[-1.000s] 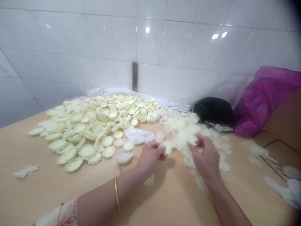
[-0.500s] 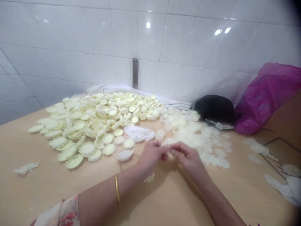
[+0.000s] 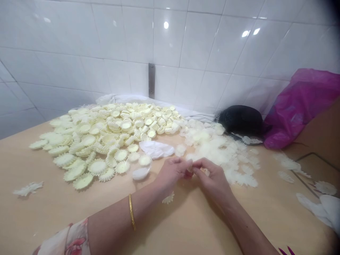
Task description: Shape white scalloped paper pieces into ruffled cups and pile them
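Note:
My left hand (image 3: 172, 174), with a gold bangle on its wrist, is closed in a pinch over the middle of the table. Its fingertips meet those of my right hand (image 3: 214, 180), which is pinched too. Between them shows a bit of a small pale piece (image 3: 190, 168); the fingers hide most of it, so its full shape cannot be made out. Below my left wrist lies a pale toothed disc (image 3: 168, 198), partly covered. Just beyond the hands are a crumpled white cloth (image 3: 156, 150) and a small white oval dish (image 3: 140, 173).
A large heap of pale yellow toothed cups (image 3: 106, 138) spreads over the left and back. Thin whitish toothed discs (image 3: 215, 148) are piled right of centre. A black rounded object (image 3: 240, 120) and a magenta plastic bag (image 3: 297, 106) stand by the tiled wall (image 3: 127, 39).
Both hands stay together with small finger shifts; more of the pale piece shows at the fingertips. The whole view has shifted slightly.

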`<state>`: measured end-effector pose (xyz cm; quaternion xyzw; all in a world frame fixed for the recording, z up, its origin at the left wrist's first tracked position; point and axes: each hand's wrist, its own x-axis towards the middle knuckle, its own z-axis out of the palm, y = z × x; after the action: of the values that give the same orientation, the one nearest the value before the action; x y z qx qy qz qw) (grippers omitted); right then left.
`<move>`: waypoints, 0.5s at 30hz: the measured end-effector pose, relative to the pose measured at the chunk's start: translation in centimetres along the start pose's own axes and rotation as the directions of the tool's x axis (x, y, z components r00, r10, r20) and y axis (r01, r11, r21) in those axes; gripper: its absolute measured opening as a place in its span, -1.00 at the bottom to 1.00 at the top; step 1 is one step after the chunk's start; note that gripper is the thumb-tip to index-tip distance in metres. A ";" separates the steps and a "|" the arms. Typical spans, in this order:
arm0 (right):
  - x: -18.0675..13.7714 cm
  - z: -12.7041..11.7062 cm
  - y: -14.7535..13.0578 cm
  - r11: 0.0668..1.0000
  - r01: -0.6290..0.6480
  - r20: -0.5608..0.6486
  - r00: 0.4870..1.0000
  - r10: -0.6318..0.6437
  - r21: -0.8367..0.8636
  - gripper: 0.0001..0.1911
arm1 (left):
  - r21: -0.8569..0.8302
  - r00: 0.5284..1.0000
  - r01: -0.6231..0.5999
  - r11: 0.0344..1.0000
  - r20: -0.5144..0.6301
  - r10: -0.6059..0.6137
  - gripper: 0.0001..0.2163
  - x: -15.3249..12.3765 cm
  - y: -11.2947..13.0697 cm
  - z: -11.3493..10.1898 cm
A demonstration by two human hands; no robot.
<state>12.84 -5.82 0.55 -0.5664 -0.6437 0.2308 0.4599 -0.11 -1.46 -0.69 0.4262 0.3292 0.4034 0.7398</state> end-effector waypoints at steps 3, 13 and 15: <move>-0.1 0.0 0.0 0.997 0.002 -0.038 0.999 -0.005 -0.072 -0.82 | -0.014 0.999 0.033 0.999 -0.031 -0.033 -0.77 -0.1 0.0 0.2; -0.3 0.3 0.0 0.956 0.057 -0.099 0.991 -0.089 -0.289 -0.84 | -0.125 0.988 0.139 0.982 -0.043 -0.145 -0.87 -0.1 0.3 0.5; -0.3 0.3 0.0 0.926 0.082 -0.141 0.980 -0.143 -0.368 -0.84 | -0.165 0.988 0.139 0.977 -0.050 -0.149 -0.89 -0.1 0.3 0.6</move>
<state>12.54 -6.00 0.29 -0.6204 -0.6662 0.0342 0.4124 0.23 -1.65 -0.12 0.3274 0.3484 0.3871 0.7884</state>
